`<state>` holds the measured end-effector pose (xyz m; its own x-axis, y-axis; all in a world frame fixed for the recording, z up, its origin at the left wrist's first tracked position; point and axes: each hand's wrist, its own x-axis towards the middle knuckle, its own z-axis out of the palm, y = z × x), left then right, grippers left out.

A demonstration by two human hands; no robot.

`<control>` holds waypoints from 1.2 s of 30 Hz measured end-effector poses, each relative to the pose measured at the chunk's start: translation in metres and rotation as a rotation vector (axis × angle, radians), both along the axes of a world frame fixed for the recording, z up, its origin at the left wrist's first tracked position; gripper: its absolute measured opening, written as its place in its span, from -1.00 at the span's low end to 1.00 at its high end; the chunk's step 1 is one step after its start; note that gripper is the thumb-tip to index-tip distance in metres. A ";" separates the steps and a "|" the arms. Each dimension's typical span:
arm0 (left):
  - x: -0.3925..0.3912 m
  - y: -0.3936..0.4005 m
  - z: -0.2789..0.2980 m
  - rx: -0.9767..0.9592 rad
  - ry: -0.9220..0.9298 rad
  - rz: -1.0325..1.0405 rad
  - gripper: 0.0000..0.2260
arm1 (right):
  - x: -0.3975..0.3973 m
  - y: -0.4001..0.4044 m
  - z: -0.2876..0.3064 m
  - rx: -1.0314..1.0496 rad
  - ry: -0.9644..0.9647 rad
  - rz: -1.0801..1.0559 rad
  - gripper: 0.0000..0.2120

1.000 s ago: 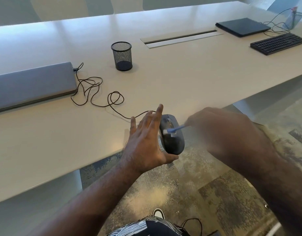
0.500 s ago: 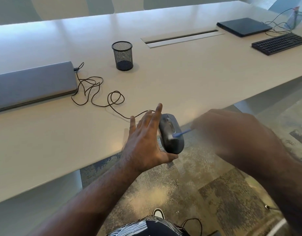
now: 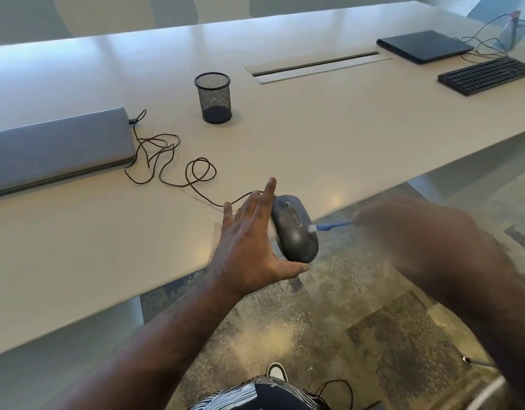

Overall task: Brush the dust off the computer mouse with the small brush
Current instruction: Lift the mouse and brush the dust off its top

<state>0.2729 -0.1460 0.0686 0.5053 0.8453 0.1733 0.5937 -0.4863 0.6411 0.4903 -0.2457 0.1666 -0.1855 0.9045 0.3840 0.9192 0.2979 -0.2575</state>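
Since half a second ago the brush tip has slid from the near part of the mouse's back toward its right flank, and the right hand has drawn a little further to 3 o'clock; the left hand has kept its place.

Head view: the left hand is spread wide, fingers straight and fanned toward 12 o'clock, thumb hooked under the near end of the mouse. The mouse rests tilted against the palm, its buttons and wheel facing 3 o'clock, held off the tabletop just past the near edge, over the floor. The right hand is blurred; it is closed on the blue handle of the brush, and the pale bristles touch the mouse's side. The mouse's cord runs in loose loops toward 10 o'clock to a closed grey laptop.

At 11 o'clock stands a black mesh cup; nothing shows inside it. At 2 o'clock lie a dark laptop and a black keyboard, near each other. Beyond them is a second mesh cup; its contents are too small to tell.
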 end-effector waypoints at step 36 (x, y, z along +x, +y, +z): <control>-0.005 -0.002 0.004 -0.047 -0.067 0.046 0.23 | 0.002 -0.012 -0.007 -0.046 0.081 0.029 -0.70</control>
<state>0.2683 -0.1479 0.0728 0.4540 0.8755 0.1652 0.5697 -0.4278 0.7017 0.4919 -0.2579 0.1594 -0.1817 0.9163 0.3570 0.8860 0.3100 -0.3447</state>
